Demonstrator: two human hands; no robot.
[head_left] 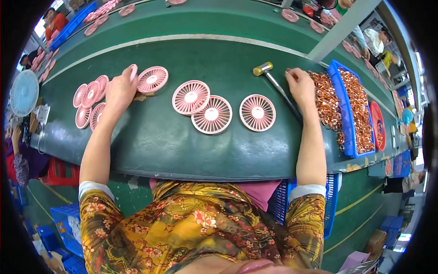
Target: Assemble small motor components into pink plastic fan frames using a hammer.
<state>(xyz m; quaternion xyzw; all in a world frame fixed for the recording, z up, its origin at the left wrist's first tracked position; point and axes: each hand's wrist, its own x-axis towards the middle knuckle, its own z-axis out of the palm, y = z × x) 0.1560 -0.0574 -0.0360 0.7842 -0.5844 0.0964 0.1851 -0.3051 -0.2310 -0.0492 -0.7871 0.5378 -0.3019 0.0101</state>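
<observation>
My left hand is closed on a small pink fan grille, tilted nearly edge-on. Just right of it lies another pink grille; several more overlap to the left of my wrist. In the middle of the green table, two grilles overlap, and a single one lies to their right. My right hand is curled with its fingertips together beside a heap of copper-coloured rings; whatever it pinches is too small to name. A hammer with a yellow-faced head lies left of that hand.
A blue tray full of copper-coloured rings stands at the right, with a red bowl beyond it. Behind a pale strip, a green belt carries more pink grilles. A metal post rises at the back right. Other people work around the table.
</observation>
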